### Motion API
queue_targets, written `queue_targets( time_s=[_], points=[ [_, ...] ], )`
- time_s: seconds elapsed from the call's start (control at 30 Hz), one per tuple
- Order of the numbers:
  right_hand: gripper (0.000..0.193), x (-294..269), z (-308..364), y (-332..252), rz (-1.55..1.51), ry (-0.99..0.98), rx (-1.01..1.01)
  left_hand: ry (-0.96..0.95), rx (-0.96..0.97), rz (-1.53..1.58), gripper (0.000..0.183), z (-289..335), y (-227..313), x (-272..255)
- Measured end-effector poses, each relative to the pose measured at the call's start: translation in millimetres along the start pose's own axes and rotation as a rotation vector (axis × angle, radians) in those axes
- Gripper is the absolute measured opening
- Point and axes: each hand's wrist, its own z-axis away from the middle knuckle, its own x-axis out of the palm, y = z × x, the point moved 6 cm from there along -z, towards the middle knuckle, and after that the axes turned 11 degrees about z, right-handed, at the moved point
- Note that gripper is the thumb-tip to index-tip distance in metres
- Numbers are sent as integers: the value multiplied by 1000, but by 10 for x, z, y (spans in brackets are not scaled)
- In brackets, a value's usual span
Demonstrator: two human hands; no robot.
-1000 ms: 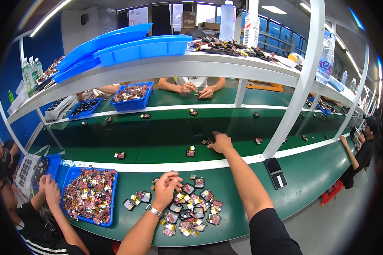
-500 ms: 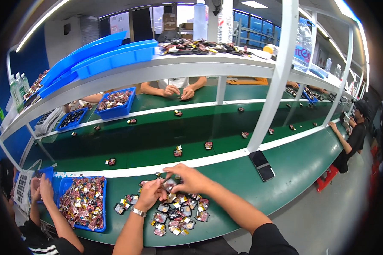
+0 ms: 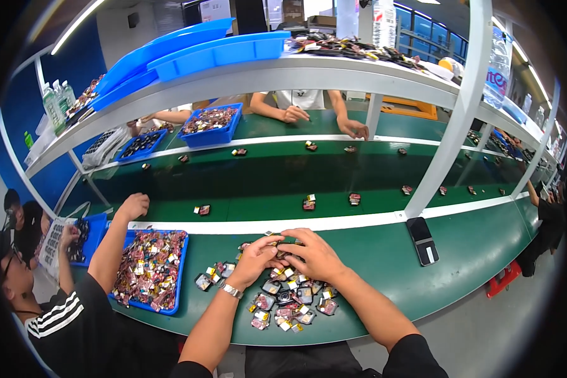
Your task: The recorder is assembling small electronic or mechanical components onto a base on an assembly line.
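Observation:
My left hand [image 3: 253, 261] and my right hand [image 3: 316, 257] meet fingertip to fingertip over the far side of a loose pile of small electronic modules [image 3: 286, 296]. Both are closed, with bent fingers that hide what lies between them. The modules have black rims, grey faces, reddish boards and white and yellow labels. Left of my left wrist lies a smaller cluster of the same modules [image 3: 211, 275]. Farther left, a blue tray [image 3: 181, 277] is heaped with small reddish and yellow parts.
A white rail [image 3: 264, 225] divides my green table from the conveyor belt [image 3: 252, 211], where modules lie spaced out. A black phone-like device [image 3: 423, 242] rests right of my hands. A co-worker's arm [image 3: 110, 246] reaches over the tray. A slanted white post [image 3: 450, 113] carries the shelf.
My fingers have closed together over a grey-faced module that showed between them before. The neighbour's arm has swung out toward the belt. The view has shifted, and belt modules have changed position.

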Motion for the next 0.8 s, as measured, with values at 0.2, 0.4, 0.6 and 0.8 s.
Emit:
queue_targets(
  time_s=[0.2, 0.4, 0.6, 0.8],
  points=[
    [17, 55, -63, -68, 57, -27, -33, -27, 20, 4, 34, 50, -14, -19],
    [12, 92, -19, -47, -43, 39, 141, -55, -11, 83, 39, 81, 11, 27],
    [11, 115, 58, 73, -89, 80, 222, -100, 33, 72, 40, -13, -26, 51],
    [11, 148, -19, -30, -265, 30, 121, -52, 53, 127, 31, 35, -5, -24]
  ],
)
